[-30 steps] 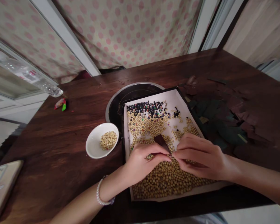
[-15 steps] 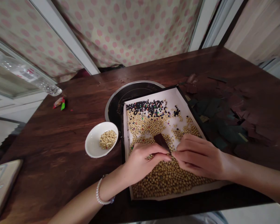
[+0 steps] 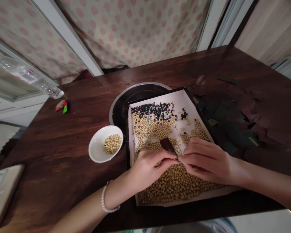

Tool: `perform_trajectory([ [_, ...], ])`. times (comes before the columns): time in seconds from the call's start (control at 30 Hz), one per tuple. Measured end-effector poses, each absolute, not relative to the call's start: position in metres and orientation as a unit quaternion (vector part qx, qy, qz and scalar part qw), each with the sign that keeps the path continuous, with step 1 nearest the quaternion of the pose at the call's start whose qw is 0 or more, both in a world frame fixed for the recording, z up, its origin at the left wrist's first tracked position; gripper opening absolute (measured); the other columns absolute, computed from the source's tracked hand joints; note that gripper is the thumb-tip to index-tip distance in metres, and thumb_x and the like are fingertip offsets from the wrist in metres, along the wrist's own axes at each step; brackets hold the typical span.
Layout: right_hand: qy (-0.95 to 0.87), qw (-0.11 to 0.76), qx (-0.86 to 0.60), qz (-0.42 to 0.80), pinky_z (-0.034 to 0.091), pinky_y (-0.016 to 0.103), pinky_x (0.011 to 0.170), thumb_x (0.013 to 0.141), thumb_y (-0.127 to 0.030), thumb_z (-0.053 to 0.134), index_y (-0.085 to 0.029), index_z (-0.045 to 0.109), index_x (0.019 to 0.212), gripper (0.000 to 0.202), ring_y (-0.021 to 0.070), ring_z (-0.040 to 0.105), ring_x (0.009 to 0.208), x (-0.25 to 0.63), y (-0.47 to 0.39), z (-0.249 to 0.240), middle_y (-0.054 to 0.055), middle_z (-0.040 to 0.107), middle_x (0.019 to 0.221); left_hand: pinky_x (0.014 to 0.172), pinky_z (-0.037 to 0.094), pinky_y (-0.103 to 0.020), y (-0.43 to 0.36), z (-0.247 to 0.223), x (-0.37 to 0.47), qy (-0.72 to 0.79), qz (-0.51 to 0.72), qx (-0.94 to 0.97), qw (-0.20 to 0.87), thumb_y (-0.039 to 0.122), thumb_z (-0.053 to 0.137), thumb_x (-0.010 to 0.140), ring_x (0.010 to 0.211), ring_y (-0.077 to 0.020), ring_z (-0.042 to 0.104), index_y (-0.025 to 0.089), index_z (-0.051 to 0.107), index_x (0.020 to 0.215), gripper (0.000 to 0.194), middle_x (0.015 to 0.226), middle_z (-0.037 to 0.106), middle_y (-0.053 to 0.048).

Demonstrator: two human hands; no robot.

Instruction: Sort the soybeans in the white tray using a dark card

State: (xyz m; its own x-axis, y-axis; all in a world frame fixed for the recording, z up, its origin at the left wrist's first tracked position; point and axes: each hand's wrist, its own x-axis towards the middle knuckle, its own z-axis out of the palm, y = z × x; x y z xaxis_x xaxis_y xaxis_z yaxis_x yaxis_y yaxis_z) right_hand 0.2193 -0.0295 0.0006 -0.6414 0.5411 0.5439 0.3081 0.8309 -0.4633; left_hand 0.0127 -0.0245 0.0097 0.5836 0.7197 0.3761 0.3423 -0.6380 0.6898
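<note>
A shallow box (image 3: 160, 100) with a white lining sits on the dark wooden table (image 3: 70, 139). It holds many tan beads (image 3: 172, 184), with dark beads (image 3: 155, 110) along its far edge. My left hand (image 3: 149, 168) and my right hand (image 3: 206, 160) rest on the tan beads, fingertips meeting at the middle. Between them they pinch a small dark brown strip (image 3: 168, 145) that sticks up and away from me. A pearl bracelet (image 3: 105, 202) circles my left wrist.
A small white bowl (image 3: 97, 152) with some tan beads stands left of the box. A round dark plate (image 3: 126, 100) lies under the box's far left corner. Dark paper scraps (image 3: 235, 119) cover the right side. A phone (image 3: 2, 191) lies near left, a plastic bottle (image 3: 31, 79) far left.
Both hands stay on the beads with the strip; the view has shifted slightly, nothing else moved.
</note>
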Motion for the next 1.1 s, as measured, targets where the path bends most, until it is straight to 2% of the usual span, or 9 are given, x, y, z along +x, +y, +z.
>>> perform_trajectory([
  [0.3,-0.867,0.366,-0.259,0.22,0.044,0.028,0.063,0.078,-0.001,0.054,-0.013,0.057,0.085,0.014,0.0128,0.048,0.071,0.2168,-0.0314,0.001,0.005,0.056,0.075,0.061,0.055,-0.021,-0.0265,0.0084,0.0114,0.313,0.318,0.861,0.244,0.017,0.062,0.082,0.064,-0.0107,0.067,0.017,0.061,0.088,0.006,0.077,0.072,-0.001],
  [0.53,-0.855,0.366,-0.273,0.247,0.043,0.026,0.06,0.08,-0.004,0.051,-0.015,0.057,0.083,0.014,0.0121,0.049,0.069,0.2158,-0.0303,0.004,0.004,0.056,0.074,0.064,0.056,-0.022,-0.0271,0.0073,0.0104,0.318,0.299,0.863,0.254,0.018,0.059,0.084,0.068,-0.0118,0.068,0.02,0.061,0.089,0.006,0.081,0.073,0.0],
  [0.8,-0.872,0.351,-0.261,0.221,0.044,0.027,0.06,0.081,-0.004,0.049,-0.015,0.057,0.083,0.013,0.0127,0.048,0.068,0.2162,-0.0286,0.0038,0.004,0.056,0.072,0.065,0.057,-0.023,-0.0269,0.006,0.0107,0.332,0.302,0.844,0.294,0.017,0.059,0.084,0.069,-0.0124,0.069,0.021,0.064,0.09,0.009,0.081,0.073,0.0],
  [1.1,-0.906,0.325,-0.235,0.133,0.046,0.028,0.06,0.084,-0.004,0.047,-0.015,0.056,0.081,0.014,0.0134,0.05,0.067,0.2161,-0.0288,0.006,0.004,0.057,0.071,0.064,0.056,-0.023,-0.0259,0.0054,0.0117,0.324,0.284,0.843,0.322,0.015,0.058,0.084,0.069,-0.0129,0.069,0.018,0.065,0.09,0.009,0.081,0.073,-0.002],
])
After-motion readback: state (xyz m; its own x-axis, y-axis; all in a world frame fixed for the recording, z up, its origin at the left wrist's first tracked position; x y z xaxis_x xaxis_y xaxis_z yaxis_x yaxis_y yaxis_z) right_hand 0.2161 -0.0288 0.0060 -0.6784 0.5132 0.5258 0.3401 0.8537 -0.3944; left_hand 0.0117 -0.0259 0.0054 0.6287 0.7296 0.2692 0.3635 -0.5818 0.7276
